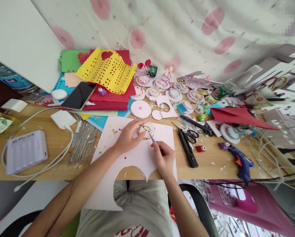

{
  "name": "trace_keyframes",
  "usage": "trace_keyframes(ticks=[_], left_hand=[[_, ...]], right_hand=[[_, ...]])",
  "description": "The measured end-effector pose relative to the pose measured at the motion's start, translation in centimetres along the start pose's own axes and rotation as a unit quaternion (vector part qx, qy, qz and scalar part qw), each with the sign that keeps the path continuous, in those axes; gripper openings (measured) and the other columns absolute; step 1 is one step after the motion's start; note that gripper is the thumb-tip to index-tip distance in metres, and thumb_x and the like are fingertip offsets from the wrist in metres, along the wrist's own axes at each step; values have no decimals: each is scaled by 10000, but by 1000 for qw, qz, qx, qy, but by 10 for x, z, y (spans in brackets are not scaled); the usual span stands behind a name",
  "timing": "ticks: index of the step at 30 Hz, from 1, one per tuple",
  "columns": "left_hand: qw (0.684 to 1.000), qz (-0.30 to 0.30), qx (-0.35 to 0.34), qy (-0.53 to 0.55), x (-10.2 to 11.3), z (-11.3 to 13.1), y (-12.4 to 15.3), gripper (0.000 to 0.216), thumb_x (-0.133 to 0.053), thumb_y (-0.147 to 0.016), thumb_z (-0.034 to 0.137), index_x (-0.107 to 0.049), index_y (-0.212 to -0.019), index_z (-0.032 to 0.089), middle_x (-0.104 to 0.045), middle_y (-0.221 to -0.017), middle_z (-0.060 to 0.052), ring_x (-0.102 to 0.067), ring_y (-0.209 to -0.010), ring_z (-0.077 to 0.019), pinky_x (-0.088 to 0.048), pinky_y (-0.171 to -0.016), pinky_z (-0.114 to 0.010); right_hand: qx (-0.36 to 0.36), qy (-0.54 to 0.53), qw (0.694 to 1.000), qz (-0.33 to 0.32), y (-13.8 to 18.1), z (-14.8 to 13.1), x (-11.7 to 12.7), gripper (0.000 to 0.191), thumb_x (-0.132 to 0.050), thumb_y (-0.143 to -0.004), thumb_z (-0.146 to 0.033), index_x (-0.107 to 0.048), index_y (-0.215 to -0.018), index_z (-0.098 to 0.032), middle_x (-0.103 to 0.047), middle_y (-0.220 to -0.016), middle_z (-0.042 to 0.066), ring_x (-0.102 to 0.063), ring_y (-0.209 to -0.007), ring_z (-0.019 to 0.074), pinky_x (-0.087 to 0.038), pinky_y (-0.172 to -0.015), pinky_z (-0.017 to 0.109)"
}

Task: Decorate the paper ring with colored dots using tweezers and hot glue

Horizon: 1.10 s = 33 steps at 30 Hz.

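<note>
A small round white paper piece [151, 127], ringed with coloured dots, lies on a large white sheet [135, 156] with a curved cutout at its near edge. My left hand [128, 135] holds the round piece at its left side, thumb below and fingers at the top edge. My right hand [164, 156] grips slim, pointed tweezers [151, 137], their tip at the right part of the dotted ring. Whether the tip pinches anything is too small to tell. Tiny coloured paper bits [115, 131] are scattered on the sheet left of my left hand.
Several decorated paper discs [174, 94] stand at the back. A box cutter [188, 148], scissors [192, 136] and a blue glue gun [241, 161] lie to the right. On the left are thin wire sticks [84, 144], a phone [79, 95], punched yellow paper [108, 70] and a cable [56, 172].
</note>
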<state>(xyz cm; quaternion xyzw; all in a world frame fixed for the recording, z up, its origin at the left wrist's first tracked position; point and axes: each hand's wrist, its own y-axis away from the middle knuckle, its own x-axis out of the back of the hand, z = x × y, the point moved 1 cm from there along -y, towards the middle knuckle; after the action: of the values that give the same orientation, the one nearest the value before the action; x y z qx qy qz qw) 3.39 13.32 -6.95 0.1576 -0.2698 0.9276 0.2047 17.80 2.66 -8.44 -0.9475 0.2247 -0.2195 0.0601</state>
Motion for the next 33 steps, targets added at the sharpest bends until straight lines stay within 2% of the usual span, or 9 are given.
trace_keyframes(ticks=[33], left_hand=[[999,14,36,3,-2,1,1,271,-634,-879,271,-634,-1141,201,-694,-1162,-82,-632,-1094,-219,-514,-946,-364]], right_hand=[[33,24,999,21,2,-6,1,278,-568,-901,-325,-680,-698,-173,-644,-605,13,-517,-516,124,-372,-505,247]])
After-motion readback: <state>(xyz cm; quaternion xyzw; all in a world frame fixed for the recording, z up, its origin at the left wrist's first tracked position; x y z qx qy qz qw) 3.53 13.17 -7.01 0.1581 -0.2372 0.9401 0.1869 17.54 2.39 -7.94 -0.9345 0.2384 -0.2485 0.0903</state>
